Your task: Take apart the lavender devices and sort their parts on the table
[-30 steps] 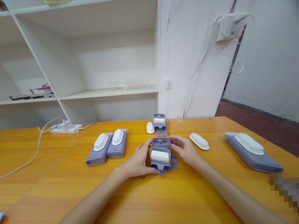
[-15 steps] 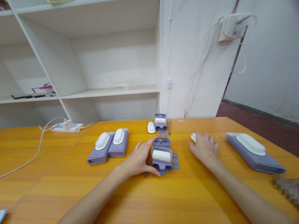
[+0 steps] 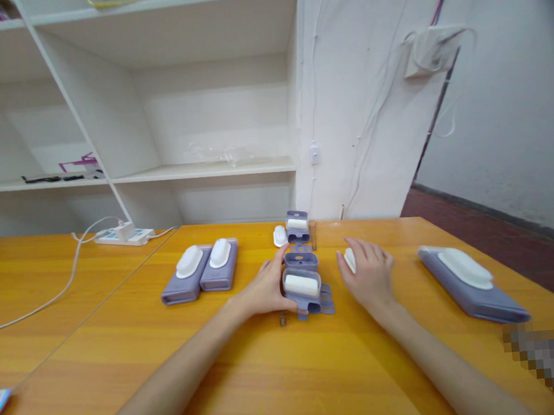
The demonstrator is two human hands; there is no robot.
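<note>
My left hand (image 3: 267, 288) is curled round the left side of an open purple plastic case (image 3: 305, 261), thumb at its front and fingers at its back. A white roll-shaped block (image 3: 301, 286) lies inside the case. Against the case's right side lies a flat purple piece with cut-outs (image 3: 327, 299). Just in front of my left thumb is a tiny dark part (image 3: 283, 320), too small to name. To the right of the case, my right hand (image 3: 371, 273) is closed on a white oval plastic piece (image 3: 349, 260), which its fingers partly hide.
Behind stand a second open purple case (image 3: 298, 228), a white ribbed piece (image 3: 280, 236) and a coil spring (image 3: 313, 235). Purple cases with white tops lie at left (image 3: 219, 273) and right (image 3: 475, 288). A power strip (image 3: 126, 235) with cables sits at back left.
My right hand has moved left with the white oval piece, closer to the case. My left hand has closed in on the case, which has shifted slightly; the tiny part shows more.
</note>
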